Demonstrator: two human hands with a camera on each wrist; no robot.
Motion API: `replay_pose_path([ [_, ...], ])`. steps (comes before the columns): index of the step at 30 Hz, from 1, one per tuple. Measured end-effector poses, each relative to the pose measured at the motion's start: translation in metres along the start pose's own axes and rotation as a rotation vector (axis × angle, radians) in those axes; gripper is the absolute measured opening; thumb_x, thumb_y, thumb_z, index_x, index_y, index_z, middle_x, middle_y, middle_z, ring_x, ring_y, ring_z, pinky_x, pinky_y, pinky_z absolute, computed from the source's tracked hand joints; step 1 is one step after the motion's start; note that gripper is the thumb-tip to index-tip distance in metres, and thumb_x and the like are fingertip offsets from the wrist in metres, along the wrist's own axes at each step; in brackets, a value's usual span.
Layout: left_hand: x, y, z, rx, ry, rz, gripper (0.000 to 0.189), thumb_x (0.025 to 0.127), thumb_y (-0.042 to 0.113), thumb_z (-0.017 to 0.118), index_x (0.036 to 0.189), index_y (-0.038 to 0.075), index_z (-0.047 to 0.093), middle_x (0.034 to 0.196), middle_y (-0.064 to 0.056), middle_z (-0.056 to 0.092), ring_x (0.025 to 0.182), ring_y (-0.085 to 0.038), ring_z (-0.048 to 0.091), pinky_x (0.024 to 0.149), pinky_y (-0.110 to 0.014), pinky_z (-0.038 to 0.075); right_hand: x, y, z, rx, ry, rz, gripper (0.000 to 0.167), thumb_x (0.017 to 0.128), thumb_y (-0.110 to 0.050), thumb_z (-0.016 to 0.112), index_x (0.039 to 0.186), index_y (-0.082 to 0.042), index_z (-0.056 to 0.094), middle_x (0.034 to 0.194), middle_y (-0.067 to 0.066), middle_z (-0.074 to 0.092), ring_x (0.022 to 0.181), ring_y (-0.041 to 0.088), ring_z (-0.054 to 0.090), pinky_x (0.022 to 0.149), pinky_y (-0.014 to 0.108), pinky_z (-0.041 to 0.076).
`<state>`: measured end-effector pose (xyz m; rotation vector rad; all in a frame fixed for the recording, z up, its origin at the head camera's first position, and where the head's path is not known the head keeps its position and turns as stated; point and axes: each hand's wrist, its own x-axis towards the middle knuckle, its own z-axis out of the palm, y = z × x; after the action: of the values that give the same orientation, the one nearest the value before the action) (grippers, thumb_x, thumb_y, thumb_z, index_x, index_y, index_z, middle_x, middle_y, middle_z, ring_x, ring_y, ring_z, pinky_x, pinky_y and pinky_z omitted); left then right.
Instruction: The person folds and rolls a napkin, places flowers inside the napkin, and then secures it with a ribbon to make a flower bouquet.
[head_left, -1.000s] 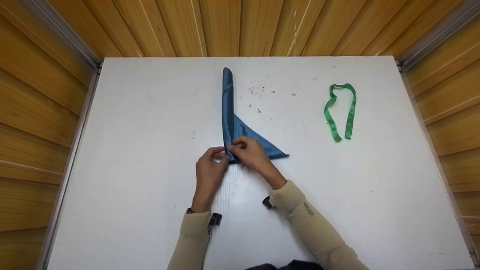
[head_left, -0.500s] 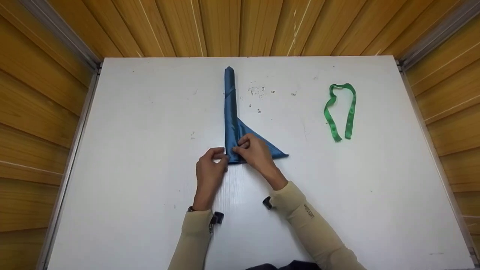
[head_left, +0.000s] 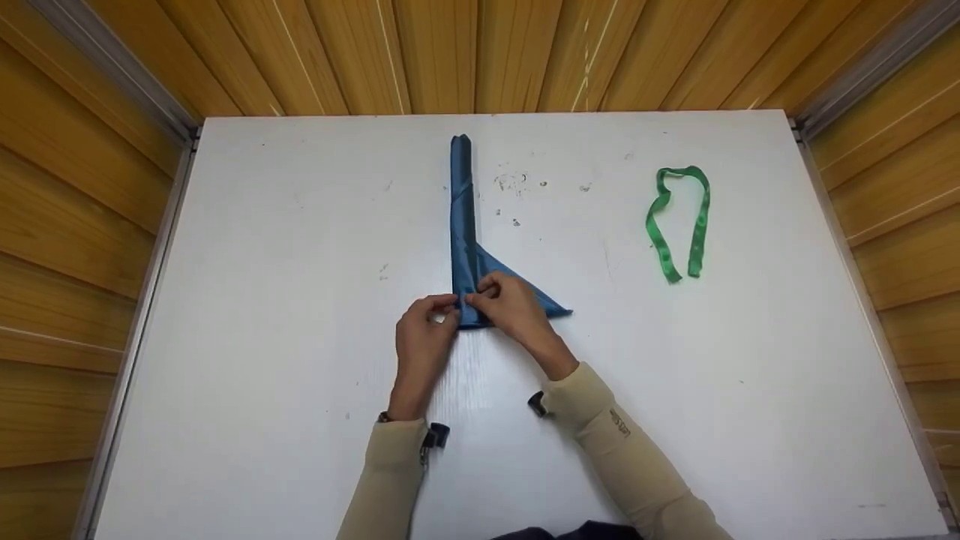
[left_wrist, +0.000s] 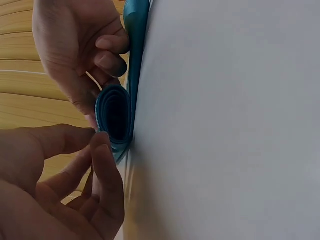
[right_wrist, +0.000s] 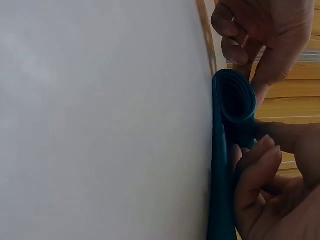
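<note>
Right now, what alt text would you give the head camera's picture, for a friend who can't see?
A person's left hand and right hand hold the near end of a partly rolled blue cloth on a white table, its flat corner pointing right. Farther right, a green ribbon lies in an open loop.

In the head view, the right hand (head_left: 514, 307) covers a part of the blue cloth (head_left: 463, 225). The lettering (head_left: 620, 424) on the right sleeve (head_left: 652, 472) is too small for reading. The bottom edge cuts this sleeve, the left sleeve (head_left: 384, 476) and a dark garment (head_left: 581, 532). In the left wrist view, the left hand (left_wrist: 57, 207) is cut by the left edge.
</note>
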<state>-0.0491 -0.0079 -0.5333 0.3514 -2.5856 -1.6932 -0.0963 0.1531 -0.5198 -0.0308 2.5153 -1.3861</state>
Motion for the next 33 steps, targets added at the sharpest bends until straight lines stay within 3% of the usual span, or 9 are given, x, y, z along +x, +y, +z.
replay_pose_path([
  [5, 0.001, 0.003, 0.0, 0.033, -0.007, -0.065, 0.04, 0.093, 0.009, 0.077, 0.132, 0.005, 0.07, 0.103, -0.008, 0.077, 0.07, -0.017, 0.07, 0.075, -0.037, 0.053, 0.0, -0.001, -0.001, -0.065, 0.059, 0.003, 0.026, 0.096, -0.02, 0.082, 0.11, -0.003, 0.068, 0.087, 0.004, 0.07, 0.077, 0.018, 0.063, 0.07, 0.032, 0.049],
  [9, 0.002, 0.003, 0.0, 0.019, -0.032, -0.061, 0.032, 0.094, 0.008, 0.073, 0.126, 0.003, 0.073, 0.096, -0.006, 0.078, 0.061, -0.013, 0.069, 0.066, -0.031, 0.052, 0.001, -0.001, -0.001, -0.006, 0.02, -0.003, 0.02, 0.1, -0.018, 0.077, 0.111, -0.003, 0.069, 0.089, 0.004, 0.07, 0.07, 0.015, 0.06, 0.06, 0.029, 0.048],
  [13, 0.004, 0.003, 0.001, 0.014, -0.044, -0.043, 0.027, 0.094, 0.007, 0.072, 0.121, 0.003, 0.076, 0.095, -0.005, 0.078, 0.061, -0.012, 0.068, 0.062, -0.028, 0.05, 0.001, -0.002, -0.003, 0.07, -0.033, 0.027, 0.025, 0.101, -0.023, 0.076, 0.114, -0.003, 0.069, 0.094, 0.006, 0.07, 0.059, 0.014, 0.056, 0.049, 0.028, 0.046],
  [23, 0.01, 0.006, 0.007, -0.045, -0.045, -0.022, 0.027, 0.096, 0.006, 0.073, 0.123, 0.005, 0.077, 0.096, -0.006, 0.077, 0.064, -0.014, 0.067, 0.062, -0.029, 0.05, 0.006, -0.001, -0.007, 0.136, -0.06, 0.027, 0.026, 0.103, -0.013, 0.071, 0.122, 0.003, 0.067, 0.097, 0.011, 0.073, 0.053, 0.011, 0.054, 0.049, 0.025, 0.045],
  [30, 0.01, 0.007, 0.007, 0.022, -0.033, -0.035, 0.03, 0.093, 0.01, 0.074, 0.122, 0.003, 0.076, 0.096, -0.005, 0.079, 0.069, -0.014, 0.069, 0.073, -0.033, 0.053, 0.004, 0.002, -0.008, 0.029, 0.035, 0.017, 0.028, 0.097, -0.015, 0.079, 0.118, 0.001, 0.068, 0.093, 0.007, 0.071, 0.073, 0.014, 0.061, 0.066, 0.027, 0.049],
  [33, 0.008, 0.007, 0.007, 0.004, -0.044, -0.035, 0.031, 0.093, 0.011, 0.073, 0.122, 0.003, 0.076, 0.096, -0.005, 0.079, 0.068, -0.015, 0.07, 0.072, -0.033, 0.054, 0.003, 0.002, -0.007, -0.021, 0.083, 0.017, 0.025, 0.095, -0.015, 0.082, 0.11, -0.002, 0.068, 0.087, 0.004, 0.068, 0.078, 0.018, 0.062, 0.071, 0.031, 0.048],
])
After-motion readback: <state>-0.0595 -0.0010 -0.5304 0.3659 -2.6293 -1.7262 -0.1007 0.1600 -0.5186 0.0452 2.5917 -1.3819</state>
